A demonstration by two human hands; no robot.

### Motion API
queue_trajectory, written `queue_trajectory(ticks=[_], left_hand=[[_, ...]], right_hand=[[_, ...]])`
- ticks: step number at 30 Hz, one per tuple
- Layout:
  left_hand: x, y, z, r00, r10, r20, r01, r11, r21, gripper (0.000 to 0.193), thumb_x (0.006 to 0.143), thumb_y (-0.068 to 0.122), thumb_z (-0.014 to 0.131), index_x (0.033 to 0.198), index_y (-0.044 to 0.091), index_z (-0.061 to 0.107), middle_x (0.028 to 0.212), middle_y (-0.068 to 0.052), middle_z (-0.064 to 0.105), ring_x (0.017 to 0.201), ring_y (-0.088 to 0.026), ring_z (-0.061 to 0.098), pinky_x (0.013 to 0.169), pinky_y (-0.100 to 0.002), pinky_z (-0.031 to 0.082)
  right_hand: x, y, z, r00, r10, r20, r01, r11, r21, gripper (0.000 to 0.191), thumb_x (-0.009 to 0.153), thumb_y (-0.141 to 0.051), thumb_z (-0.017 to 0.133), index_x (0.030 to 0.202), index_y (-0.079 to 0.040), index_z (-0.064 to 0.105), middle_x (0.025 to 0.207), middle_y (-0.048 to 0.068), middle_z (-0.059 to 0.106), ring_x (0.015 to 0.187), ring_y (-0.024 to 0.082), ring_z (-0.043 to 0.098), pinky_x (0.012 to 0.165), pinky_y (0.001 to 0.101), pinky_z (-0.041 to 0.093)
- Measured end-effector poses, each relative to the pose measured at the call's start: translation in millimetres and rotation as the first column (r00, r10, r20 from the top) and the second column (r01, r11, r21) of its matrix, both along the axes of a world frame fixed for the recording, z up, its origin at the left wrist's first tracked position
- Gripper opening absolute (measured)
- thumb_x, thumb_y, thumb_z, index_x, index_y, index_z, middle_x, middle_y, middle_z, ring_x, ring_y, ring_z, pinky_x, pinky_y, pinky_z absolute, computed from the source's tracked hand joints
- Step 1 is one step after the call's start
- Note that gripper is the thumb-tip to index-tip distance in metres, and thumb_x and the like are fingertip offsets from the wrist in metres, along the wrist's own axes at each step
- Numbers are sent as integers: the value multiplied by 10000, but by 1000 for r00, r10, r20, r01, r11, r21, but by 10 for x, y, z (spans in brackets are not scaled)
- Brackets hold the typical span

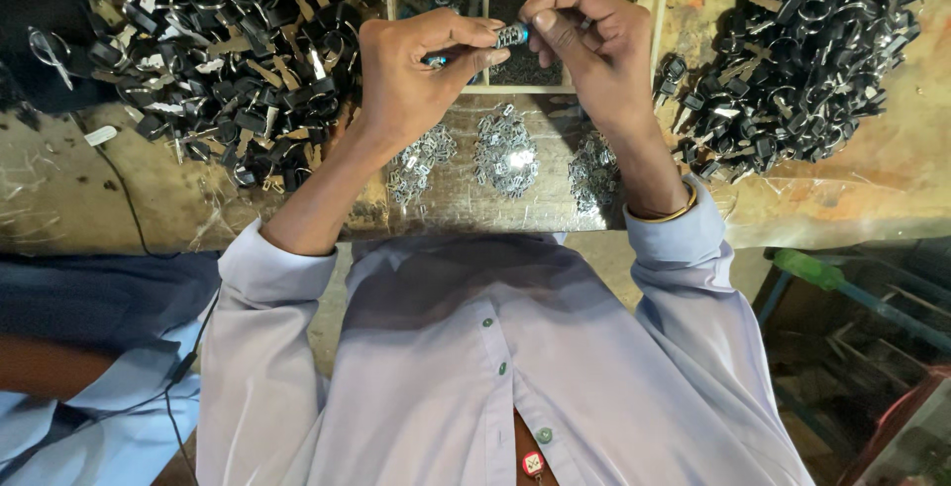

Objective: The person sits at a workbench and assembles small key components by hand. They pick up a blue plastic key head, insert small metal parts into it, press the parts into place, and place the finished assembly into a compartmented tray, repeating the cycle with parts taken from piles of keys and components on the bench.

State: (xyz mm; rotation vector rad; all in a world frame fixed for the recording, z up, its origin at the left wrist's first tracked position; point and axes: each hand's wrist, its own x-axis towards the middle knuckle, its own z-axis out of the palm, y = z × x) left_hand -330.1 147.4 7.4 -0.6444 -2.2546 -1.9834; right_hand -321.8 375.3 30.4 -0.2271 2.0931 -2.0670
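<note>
left hand (411, 75) pinching small metal cylinder (511, 34) | right hand (584, 40) fingers closed on its other end (steadying it) | over divided tray (659, 10), parts within reach

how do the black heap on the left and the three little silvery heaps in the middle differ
The left heap is dark, black parts mixed with tan blades; the silvery heaps are pale metal. The left heap is one broad sprawl of larger pieces; the silvery heaps are three small separate clusters of tiny pieces. The left heap lies beside the left hand; the silvery heaps lie below both hands, near the bench edge. Both rest loose on the same bench.
</note>
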Motion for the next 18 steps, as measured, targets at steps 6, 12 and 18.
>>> queue_trajectory(ticks=[6, 12, 18], left_hand=[[0, -6, 5, 1000, 0, -13, 0, 1000, -22, 142, 906, -25, 875, 978, -20, 753, 1035, -150, 791, 1037, -231, 792, 869, -312, 677], [6, 13, -40, 999, 6, -51, -7, 1000, -23, 137, 916, -20, 876, 991, -12, 761, 1034, -148, 788, 1035, -231, 791, 874, -307, 685], [21, 7, -65, 999, 12, -46, -13, 1000, -19, 143, 908, -18, 879, 991, -14, 762, 1022, -151, 791, 1012, -224, 796, 856, -305, 680]], right_hand=[[11, -3, -38, 998, 49, -45, -48, 998, 42, 75, 1115, 40, 665, 1173, 14, 703, 1222, 47, 630, 953, 71, 616, 737, 217, 533], [8, -11, -45, 991, 95, -96, -87, 993, 82, 93, 1120, 39, 646, 1199, 28, 692, 1239, 43, 615, 981, 81, 653, 805, 243, 592], [13, -11, 33, 977, 126, -170, -94, 978, 187, 154, 1118, 74, 648, 1246, 18, 713, 1269, 81, 623, 978, 100, 668, 819, 263, 597]])
